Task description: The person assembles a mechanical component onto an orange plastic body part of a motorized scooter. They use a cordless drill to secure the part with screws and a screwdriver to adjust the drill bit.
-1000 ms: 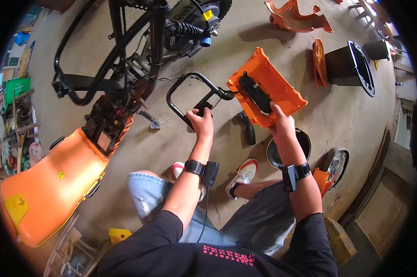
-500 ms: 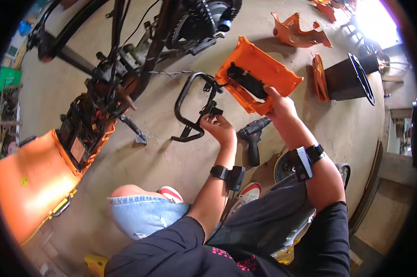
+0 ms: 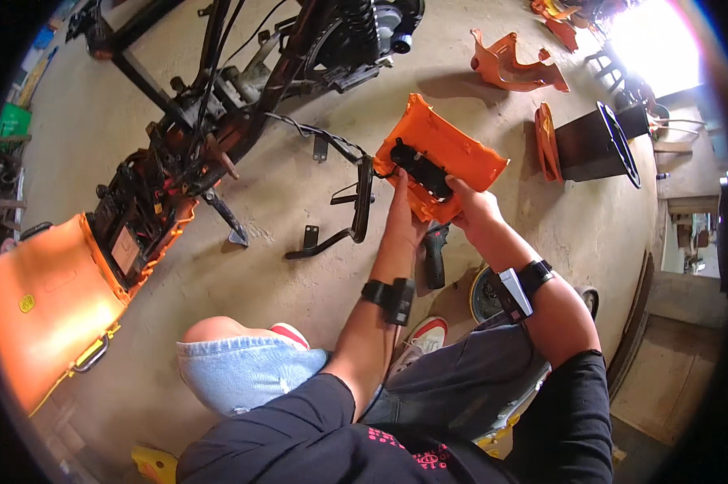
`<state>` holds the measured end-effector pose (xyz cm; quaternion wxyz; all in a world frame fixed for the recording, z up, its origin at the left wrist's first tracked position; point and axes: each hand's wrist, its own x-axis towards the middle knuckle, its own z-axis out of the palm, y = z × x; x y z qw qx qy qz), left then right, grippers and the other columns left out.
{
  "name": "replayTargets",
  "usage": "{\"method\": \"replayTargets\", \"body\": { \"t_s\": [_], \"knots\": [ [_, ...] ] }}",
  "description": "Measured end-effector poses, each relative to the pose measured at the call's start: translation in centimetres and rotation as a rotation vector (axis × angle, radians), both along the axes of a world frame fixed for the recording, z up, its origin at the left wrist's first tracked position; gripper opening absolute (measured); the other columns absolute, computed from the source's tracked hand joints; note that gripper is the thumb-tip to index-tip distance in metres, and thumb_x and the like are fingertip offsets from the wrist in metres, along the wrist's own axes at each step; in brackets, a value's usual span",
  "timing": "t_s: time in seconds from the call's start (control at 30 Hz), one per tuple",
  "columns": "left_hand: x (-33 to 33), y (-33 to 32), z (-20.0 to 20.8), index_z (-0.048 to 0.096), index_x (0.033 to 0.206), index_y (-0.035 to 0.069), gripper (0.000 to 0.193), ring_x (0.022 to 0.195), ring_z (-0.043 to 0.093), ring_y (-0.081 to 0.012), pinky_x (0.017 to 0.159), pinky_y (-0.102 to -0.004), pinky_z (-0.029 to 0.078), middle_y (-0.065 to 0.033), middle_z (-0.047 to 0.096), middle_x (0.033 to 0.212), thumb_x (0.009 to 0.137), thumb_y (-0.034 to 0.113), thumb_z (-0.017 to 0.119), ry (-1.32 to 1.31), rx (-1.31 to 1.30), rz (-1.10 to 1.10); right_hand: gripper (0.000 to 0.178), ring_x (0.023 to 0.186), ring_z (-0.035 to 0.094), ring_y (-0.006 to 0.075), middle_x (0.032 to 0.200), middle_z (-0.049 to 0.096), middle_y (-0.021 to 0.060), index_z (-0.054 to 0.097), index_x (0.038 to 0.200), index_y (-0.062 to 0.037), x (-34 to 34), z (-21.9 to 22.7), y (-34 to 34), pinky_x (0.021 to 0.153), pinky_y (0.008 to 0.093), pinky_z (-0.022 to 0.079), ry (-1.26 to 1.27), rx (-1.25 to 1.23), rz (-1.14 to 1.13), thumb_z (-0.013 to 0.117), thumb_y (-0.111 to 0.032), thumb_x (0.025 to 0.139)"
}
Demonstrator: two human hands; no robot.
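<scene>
Both hands hold an orange plastic panel [image 3: 440, 153] above the floor, at 1 o'clock.
Left hand [image 3: 400, 214] and right hand [image 3: 473, 208] have fingers closed on its lower edge; it looks light, stiff, best held by edges.

Both my arms reach forward from the lower edge, forearms bare, black sleeves ending at the upper arms. My left hand [image 3: 402, 211] is stretched out ahead of me with the wrist nearly straight, fingers curled closed around what it grips, thumb side toward the right. My right hand [image 3: 474, 208] sits just beside it, close enough that the two nearly touch, its fingers bent and clamped as well, the wrist cocked slightly inward. My right elbow is bent more sharply than the left. A black band wraps each wrist. My knees are bent below the arms.
</scene>
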<state>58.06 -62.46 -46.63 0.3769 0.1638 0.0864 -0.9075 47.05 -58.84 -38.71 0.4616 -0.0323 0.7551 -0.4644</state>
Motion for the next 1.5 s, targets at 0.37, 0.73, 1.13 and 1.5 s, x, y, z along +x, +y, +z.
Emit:
{"method": "replayTargets", "body": {
  "t_s": [0.37,0.73,1.13,1.5],
  "knots": [
    [0.1,1.7,-5.6,0.054,0.119,0.006,0.034,0.095,0.065,-0.0219,0.079,-0.037,0.056,-0.0067,0.065,0.107,0.09,0.017,0.067,-0.321,-0.035,0.182,0.05,0.106,0.061,0.02,0.117,0.061,0.0034,0.051,0.129,-0.0128,-0.4,-2.0,1.1,0.089,0.0374,0.05,-0.255,0.013,0.419,0.069,-0.036,0.089],
    [1.4,2.0,-5.9,0.051,0.124,0.009,0.039,0.107,0.062,-0.0253,0.091,-0.0445,0.054,-0.0071,0.062,0.116,0.088,0.005,0.066,-0.323,-0.085,0.222,0.054,0.111,0.054,0.02,0.122,0.057,0.0025,0.05,0.131,-0.0138,-1.8,-2.2,1.0,0.092,0.0437,0.044,0.044,-0.011,0.175,0.069,-0.038,0.087],
    [1.5,1.1,-9.8,0.05,0.132,0.005,0.049,0.104,0.062,-0.0266,0.088,-0.0432,0.053,-0.0077,0.06,0.126,0.089,0.022,0.068,-0.552,-0.163,0.028,0.045,0.117,0.056,0.031,0.135,0.052,0.013,0.054,0.129,-0.0077,-5.4,11.6,1.1,0.088,0.0422,0.051,-0.083,0.02,0.233,0.058,-0.034,0.093],
    [3.4,-5.5,-13.1,0.051,0.131,0.005,0.048,0.105,0.061,-0.0267,0.089,-0.0434,0.052,-0.0083,0.061,0.126,0.089,0.022,0.067,-0.689,-0.24,-0.248,0.032,0.097,0.064,0.0166,0.105,0.067,0.0052,0.063,0.118,-0.0072,-9.1,33.8,43.2,0.088,0.0304,0.049,0.585,0.462,0.175,0.056,-0.029,0.095]
  ]
}}
